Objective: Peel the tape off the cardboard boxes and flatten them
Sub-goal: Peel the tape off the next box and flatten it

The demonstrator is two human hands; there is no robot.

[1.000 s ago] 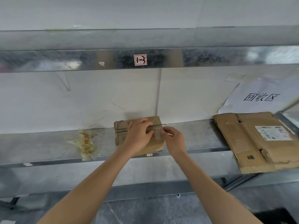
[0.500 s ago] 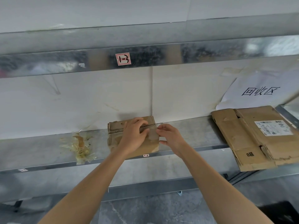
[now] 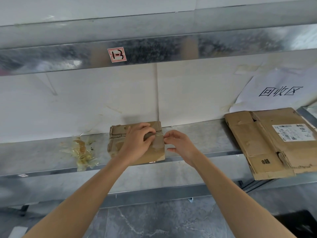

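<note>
Left hand (image 3: pixel 137 143) holds box (image 3: pixel 118 134); right hand (image 3: pixel 180 146) pinches its tape (image 3: pixel 158 143).

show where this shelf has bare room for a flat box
Widest bare shelf lies between the small box and the flattened cardboard; another patch left of the tape wad. Crowded at the box: left hand, right hand.

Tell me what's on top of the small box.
The left hand grips the box top; clear tape crosses its right end. The hand hides the middle of the lid.

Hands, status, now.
Left hand: grips the small box.
Right hand: curled fingers at the tape; pinch cannot be told.
</note>
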